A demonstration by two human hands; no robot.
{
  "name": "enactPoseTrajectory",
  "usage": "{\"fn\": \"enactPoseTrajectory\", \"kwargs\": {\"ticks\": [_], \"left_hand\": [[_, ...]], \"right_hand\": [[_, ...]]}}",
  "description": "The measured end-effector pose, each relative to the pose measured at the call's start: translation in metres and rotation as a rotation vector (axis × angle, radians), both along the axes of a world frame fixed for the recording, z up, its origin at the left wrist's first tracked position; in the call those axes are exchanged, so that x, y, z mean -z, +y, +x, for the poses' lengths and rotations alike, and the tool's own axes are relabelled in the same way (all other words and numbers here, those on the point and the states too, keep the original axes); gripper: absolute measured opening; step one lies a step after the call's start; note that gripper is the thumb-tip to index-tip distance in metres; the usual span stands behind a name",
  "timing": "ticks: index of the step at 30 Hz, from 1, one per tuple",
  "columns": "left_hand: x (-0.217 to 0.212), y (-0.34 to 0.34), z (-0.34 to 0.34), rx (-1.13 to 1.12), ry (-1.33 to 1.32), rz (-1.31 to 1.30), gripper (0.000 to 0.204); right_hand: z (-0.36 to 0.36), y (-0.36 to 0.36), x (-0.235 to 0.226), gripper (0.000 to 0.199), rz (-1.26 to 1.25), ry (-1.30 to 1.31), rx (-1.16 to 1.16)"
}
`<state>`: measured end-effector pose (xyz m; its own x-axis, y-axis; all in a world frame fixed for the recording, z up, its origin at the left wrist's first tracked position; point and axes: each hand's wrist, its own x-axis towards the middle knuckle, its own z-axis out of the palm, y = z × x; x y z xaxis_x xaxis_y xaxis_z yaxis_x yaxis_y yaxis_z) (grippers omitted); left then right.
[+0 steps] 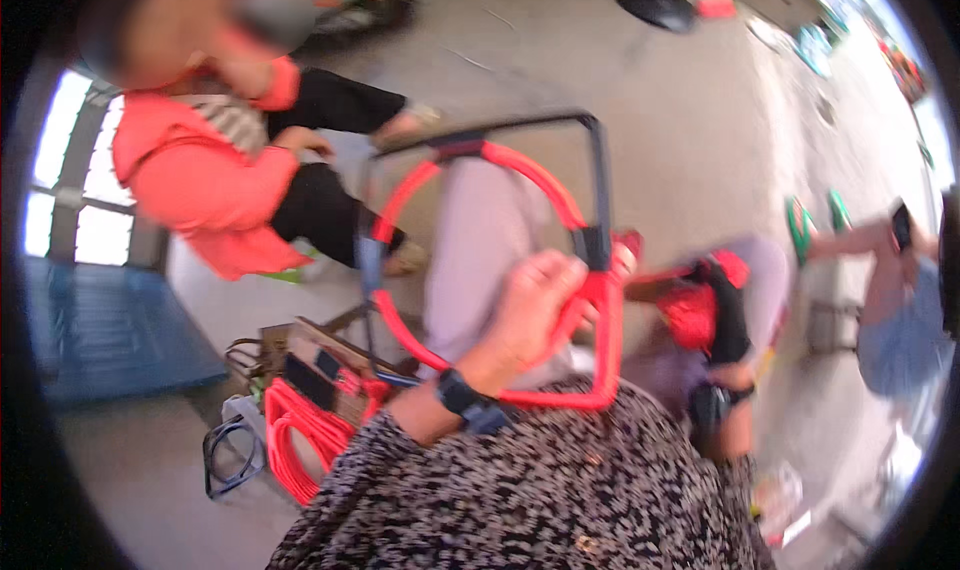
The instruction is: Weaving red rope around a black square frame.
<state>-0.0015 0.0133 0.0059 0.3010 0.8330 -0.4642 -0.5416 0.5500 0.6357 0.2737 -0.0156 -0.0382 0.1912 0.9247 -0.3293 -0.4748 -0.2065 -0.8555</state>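
The left hand [535,305] is raised in front of the chest, its back toward the camera, fingers curled shut in a grip. A dark wristband sits on its wrist, and the forearm runs down and left into a speckled sleeve. The right hand [722,395] is lower and to the right, partly hidden; a dark strap crosses its wrist. Whether its fingers are closed cannot be told.

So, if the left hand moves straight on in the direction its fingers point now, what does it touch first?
The left hand grips the frame's red-wrapped side, fingers pointing up and right. Straight on, it would probably first meet the frame's dark upright bar just past the fingertips. Depth is unclear, so this is a guess.
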Motion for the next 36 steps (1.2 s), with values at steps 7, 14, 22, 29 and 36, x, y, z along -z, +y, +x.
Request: {"fn": "enactPoseTrajectory", "kwargs": {"ticks": [7,14,22,29,36], "left_hand": [[0.005,-0.003,-0.011,0.118,0.04,0.114,0.019],[0.007,-0.003,-0.005,0.055,0.047,0.173,0.031],[-0.002,-0.004,-0.008,-0.153,0.103,0.187,0.036],[0.02,-0.002,-0.011,-0.167,-0.025,0.117,0.033],[0.026,0.003,-0.01,0.065,-0.041,0.137,0.027]], "right_hand": [[0.026,0.021,-0.025,0.047,-0.03,-0.037,0.134],[-0.043,0.04,-0.087,0.043,0.555,-1.668,0.032],[-0.123,0.036,-0.1,0.038,1.059,-1.919,-0.532],[-0.1,0.033,-0.066,0.037,0.041,-0.203,-0.427],[-0.085,0.048,-0.047,0.033,0.069,-1.122,-0.905]]}}
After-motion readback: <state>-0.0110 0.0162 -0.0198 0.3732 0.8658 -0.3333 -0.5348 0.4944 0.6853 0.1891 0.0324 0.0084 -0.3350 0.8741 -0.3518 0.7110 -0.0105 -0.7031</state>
